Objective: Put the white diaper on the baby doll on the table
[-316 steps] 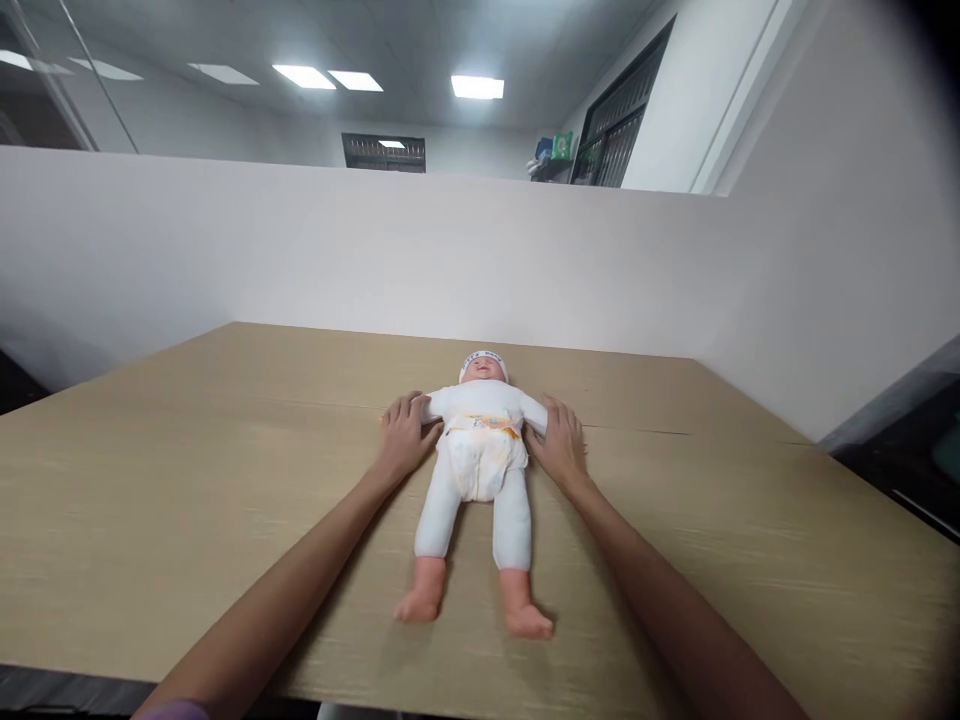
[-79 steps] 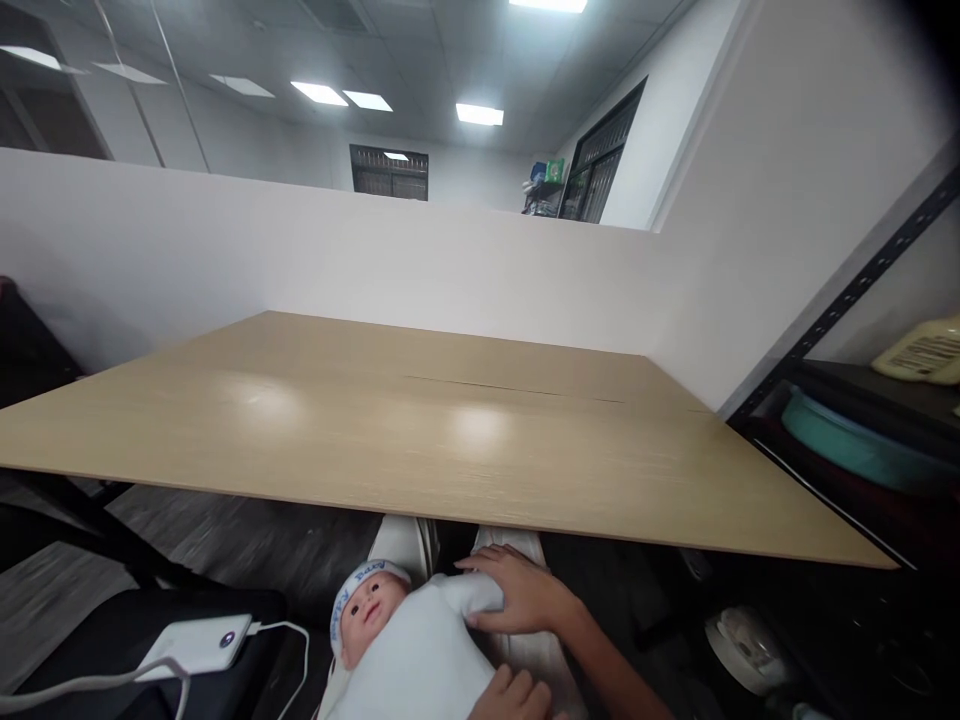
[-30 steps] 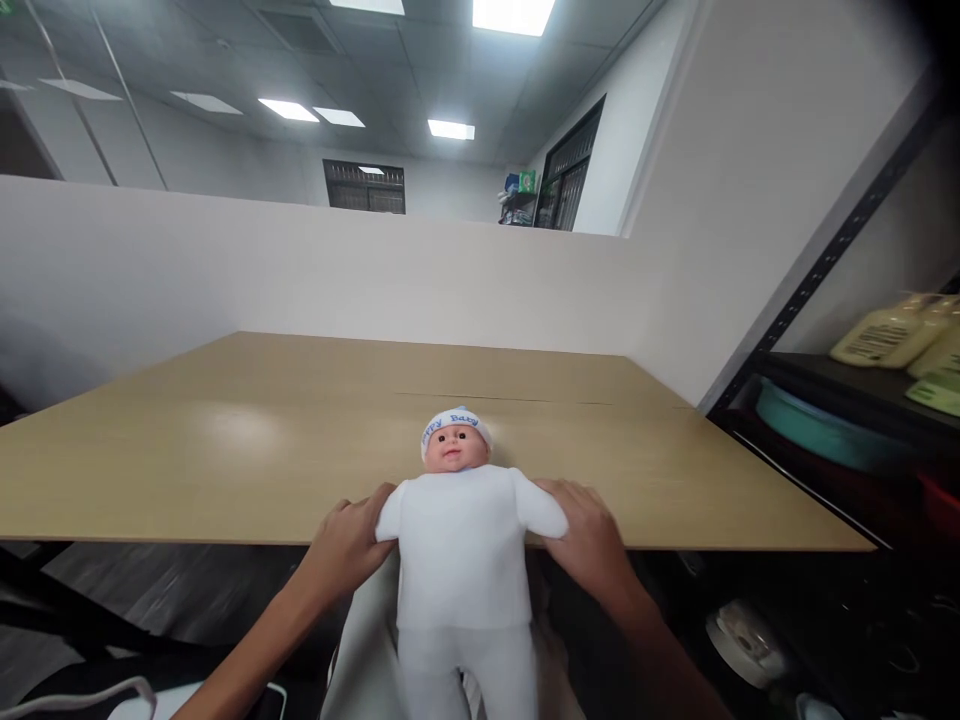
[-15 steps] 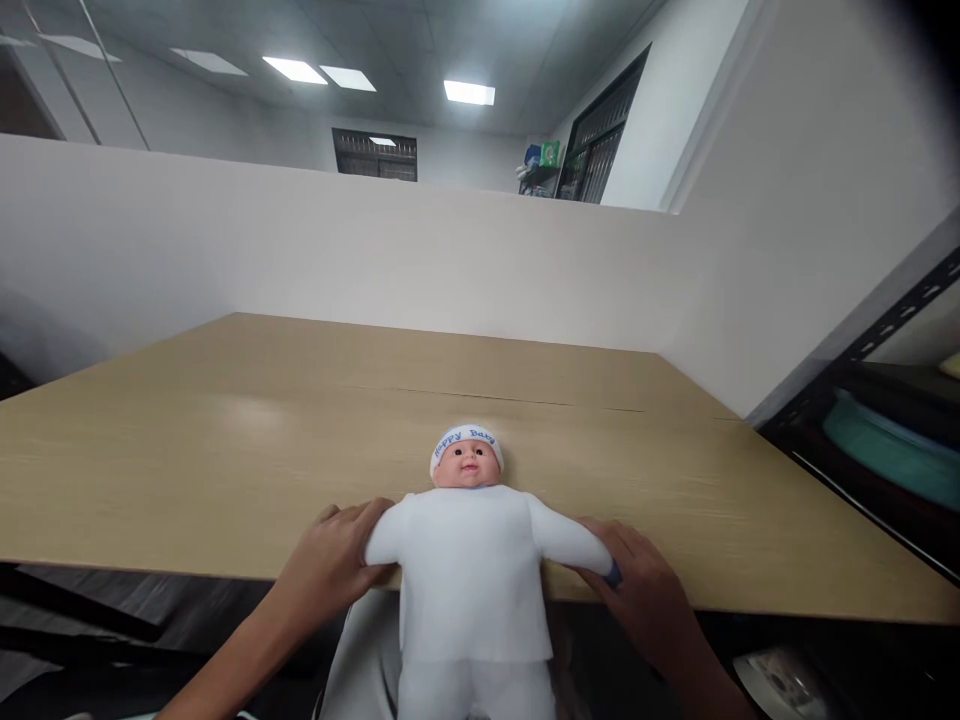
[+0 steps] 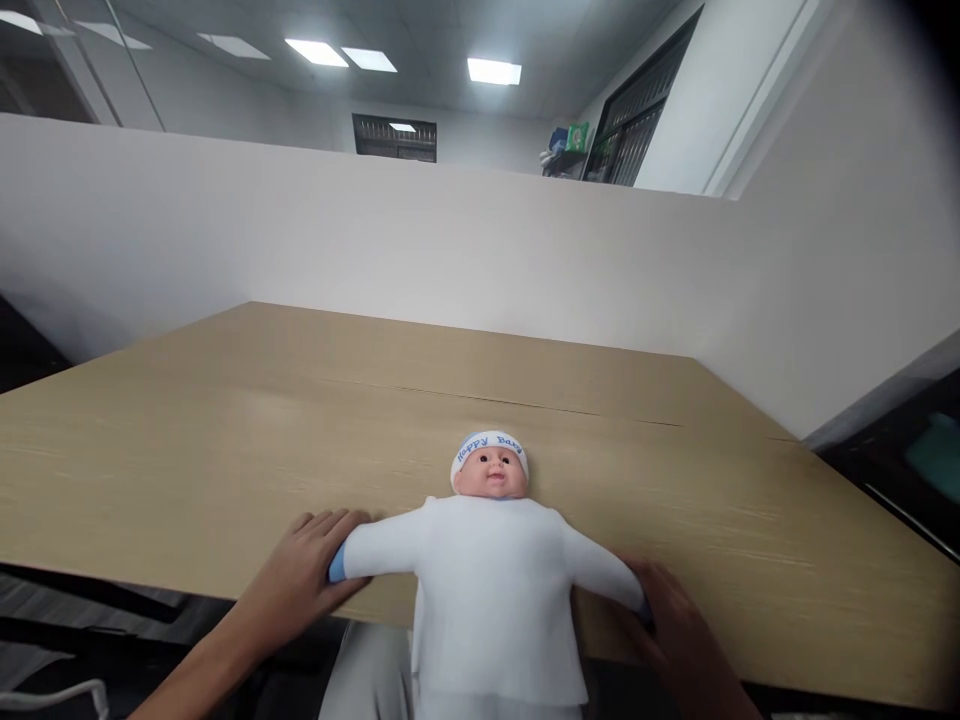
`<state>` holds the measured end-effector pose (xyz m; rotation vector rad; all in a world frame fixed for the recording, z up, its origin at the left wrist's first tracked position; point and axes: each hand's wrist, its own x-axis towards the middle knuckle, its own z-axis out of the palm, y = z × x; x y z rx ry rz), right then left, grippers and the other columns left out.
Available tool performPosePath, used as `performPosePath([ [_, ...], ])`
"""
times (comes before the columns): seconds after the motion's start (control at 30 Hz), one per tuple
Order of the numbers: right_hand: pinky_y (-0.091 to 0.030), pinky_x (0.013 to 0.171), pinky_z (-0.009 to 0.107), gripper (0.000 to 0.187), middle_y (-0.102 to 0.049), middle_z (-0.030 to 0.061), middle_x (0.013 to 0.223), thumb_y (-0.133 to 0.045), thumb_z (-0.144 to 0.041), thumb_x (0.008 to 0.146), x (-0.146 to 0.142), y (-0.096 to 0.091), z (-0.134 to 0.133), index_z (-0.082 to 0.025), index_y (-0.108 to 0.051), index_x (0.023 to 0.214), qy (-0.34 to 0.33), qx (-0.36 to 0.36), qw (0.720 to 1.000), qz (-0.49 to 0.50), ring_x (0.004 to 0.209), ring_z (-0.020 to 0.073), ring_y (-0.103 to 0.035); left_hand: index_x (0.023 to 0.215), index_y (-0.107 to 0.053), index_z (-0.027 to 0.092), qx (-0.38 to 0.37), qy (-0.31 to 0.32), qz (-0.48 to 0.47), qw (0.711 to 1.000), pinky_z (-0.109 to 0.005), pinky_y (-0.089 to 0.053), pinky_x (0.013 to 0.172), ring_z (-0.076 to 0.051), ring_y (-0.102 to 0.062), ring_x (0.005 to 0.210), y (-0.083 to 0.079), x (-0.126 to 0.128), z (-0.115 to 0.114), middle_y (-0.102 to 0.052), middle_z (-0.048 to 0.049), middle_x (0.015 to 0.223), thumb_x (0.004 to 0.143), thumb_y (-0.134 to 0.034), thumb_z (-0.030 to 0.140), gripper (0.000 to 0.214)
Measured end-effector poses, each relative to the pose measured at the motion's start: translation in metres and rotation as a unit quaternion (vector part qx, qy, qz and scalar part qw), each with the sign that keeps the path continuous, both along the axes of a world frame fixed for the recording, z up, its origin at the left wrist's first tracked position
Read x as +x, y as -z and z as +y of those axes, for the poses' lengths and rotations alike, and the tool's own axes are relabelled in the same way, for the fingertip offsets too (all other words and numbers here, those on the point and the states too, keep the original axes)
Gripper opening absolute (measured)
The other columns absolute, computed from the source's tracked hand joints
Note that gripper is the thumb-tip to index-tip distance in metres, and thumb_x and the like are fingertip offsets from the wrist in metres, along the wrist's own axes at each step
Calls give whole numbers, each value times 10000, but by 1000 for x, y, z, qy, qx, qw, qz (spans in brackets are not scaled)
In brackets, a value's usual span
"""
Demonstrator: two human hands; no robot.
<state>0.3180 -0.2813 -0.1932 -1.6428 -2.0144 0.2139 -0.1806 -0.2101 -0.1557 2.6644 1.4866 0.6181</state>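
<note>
A baby doll (image 5: pixel 495 590) in white clothes lies face up at the table's front edge, its arms spread to both sides. Its white cap has "Happy Baby" in blue letters. My left hand (image 5: pixel 311 560) is closed around the end of one doll sleeve, where a blue cuff (image 5: pixel 337 566) shows between thumb and fingers. At the opposite sleeve, my right hand (image 5: pixel 671 615) grips the darker blue cuff, and part of its fingers is hidden. The doll's legs drop below the bottom of the view.
The wooden table (image 5: pixel 225 450) reaches back to a white partition wall (image 5: pixel 465 250). A dark shelf rack (image 5: pixel 892 470) stands at the right. Below the front edge, a grey trouser leg (image 5: pixel 367 675) shows beside the doll.
My left hand has slid outward along the doll's sleeve, uncovering the blue cuff. My right hand stays at the other cuff. The whole view has shifted slightly.
</note>
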Motion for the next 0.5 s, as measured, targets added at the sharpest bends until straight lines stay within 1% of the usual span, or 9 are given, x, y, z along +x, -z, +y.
performPosePath([
  [0.13, -557, 929, 439, 314, -705, 107, 1201, -550, -445, 1012, -1, -10, 26, -264, -600, 1263, -12, -42, 999, 20, 1087, 290, -671, 1214, -639, 244, -4, 18, -14, 1000, -380, -517, 848, -291, -718, 988, 5, 1, 32, -765, -75, 1134, 924, -658, 480, 374],
  [0.27, -542, 892, 421, 315, -714, 98, 1151, -590, -477, 986, -3, -22, 63, -251, -604, 1205, -29, -51, 998, 19, 1024, 282, -670, 1190, -649, 241, -41, 33, -32, 998, -374, -516, 839, -284, -710, 977, 4, 6, 75, -757, -66, 1100, 920, -650, 477, 359],
  [0.37, -533, 858, 415, 359, -720, 96, 1131, -624, -504, 954, 1, -23, 97, -246, -602, 1202, -36, -42, 998, 17, 997, 286, -671, 1156, -646, 237, -64, 26, -36, 997, -368, -509, 823, -278, -704, 940, 0, 13, 107, -747, -54, 1033, 910, -649, 475, 342],
  [0.5, -519, 805, 389, 302, -730, 75, 1060, -602, -495, 957, 9, -20, 140, -250, -624, 1132, -30, -27, 999, 14, 932, 268, -670, 1077, -636, 235, -81, 9, -34, 996, -357, -496, 793, -277, -695, 904, -4, 26, 145, -738, -49, 985, 890, -646, 493, 318],
])
